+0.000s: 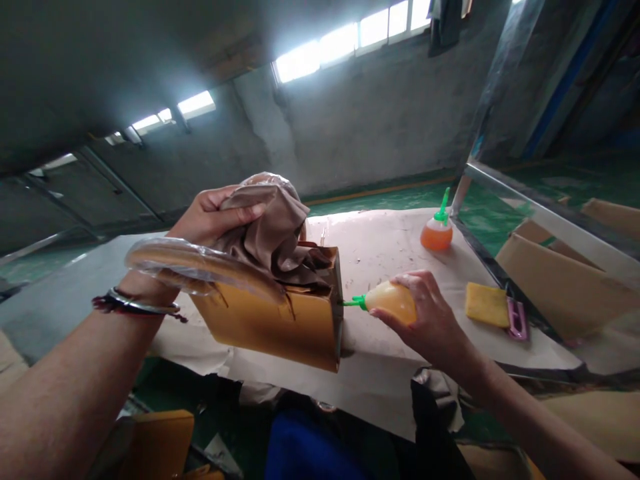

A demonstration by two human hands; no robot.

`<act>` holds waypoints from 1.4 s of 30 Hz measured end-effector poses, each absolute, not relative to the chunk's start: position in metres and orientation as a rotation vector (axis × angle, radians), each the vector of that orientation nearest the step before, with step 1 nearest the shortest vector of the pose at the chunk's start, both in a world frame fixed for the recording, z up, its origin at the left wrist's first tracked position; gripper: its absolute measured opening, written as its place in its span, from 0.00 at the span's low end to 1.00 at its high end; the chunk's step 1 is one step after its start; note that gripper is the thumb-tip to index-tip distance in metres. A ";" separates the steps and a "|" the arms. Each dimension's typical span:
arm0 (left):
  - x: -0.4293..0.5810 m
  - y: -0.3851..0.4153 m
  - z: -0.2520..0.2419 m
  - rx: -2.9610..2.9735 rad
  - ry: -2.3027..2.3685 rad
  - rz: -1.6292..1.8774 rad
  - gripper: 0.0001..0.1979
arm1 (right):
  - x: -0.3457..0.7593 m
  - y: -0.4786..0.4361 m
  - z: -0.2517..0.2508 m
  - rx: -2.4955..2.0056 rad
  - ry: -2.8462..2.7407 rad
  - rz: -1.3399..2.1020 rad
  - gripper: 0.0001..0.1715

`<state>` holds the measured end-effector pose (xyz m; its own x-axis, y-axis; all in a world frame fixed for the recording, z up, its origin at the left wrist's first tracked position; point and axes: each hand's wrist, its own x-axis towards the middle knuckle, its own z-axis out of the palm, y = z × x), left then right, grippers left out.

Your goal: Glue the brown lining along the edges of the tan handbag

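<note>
My left hand [207, 217] is closed on a bunch of brown fabric lining [273, 230] pulled up out of a tan-yellow bag [280, 323], with a clear plastic sheet [190, 263] draped across its top. The bag is held upright above the paper-covered table [380, 247]. My right hand [425, 310] grips a small orange squeeze bottle [393, 300]. Its green nozzle [354, 302] touches the bag's right side edge.
A second orange bottle with a green cap [437, 230] stands at the table's far right. A yellow sponge [487, 305] and a pink tool [517, 320] lie near the right edge. Cardboard sheets [565, 280] lean beyond a metal frame bar [530, 200].
</note>
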<state>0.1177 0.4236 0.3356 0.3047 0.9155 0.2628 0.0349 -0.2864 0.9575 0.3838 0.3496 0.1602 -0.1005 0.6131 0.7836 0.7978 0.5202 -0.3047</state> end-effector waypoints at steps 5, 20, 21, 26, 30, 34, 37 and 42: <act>0.117 0.417 0.335 1.632 1.006 1.121 0.13 | 0.383 0.352 0.164 -1.185 -1.748 -0.230 0.26; 0.106 0.386 0.329 1.879 1.012 1.151 0.09 | 0.380 0.351 0.144 -1.205 -1.781 -0.178 0.24; 0.104 0.384 0.329 1.921 1.022 1.145 0.08 | 0.379 0.351 0.143 -1.207 -1.770 -0.175 0.24; 0.093 0.371 0.323 2.060 1.130 1.106 0.05 | 0.379 0.350 0.137 -1.231 -1.722 -0.123 0.26; 0.089 0.360 0.320 2.116 1.172 1.107 0.04 | 0.380 0.350 0.134 -1.283 -1.648 -0.064 0.27; 0.090 0.348 0.318 2.217 1.177 1.111 0.02 | 0.382 0.347 0.135 -1.334 -1.595 0.020 0.28; 0.088 0.342 0.315 2.281 1.162 1.100 0.04 | 0.383 0.343 0.137 -1.362 -1.561 0.082 0.29; 0.079 0.338 0.310 2.386 1.101 1.077 0.09 | 0.383 0.340 0.137 -1.332 -1.610 0.201 0.27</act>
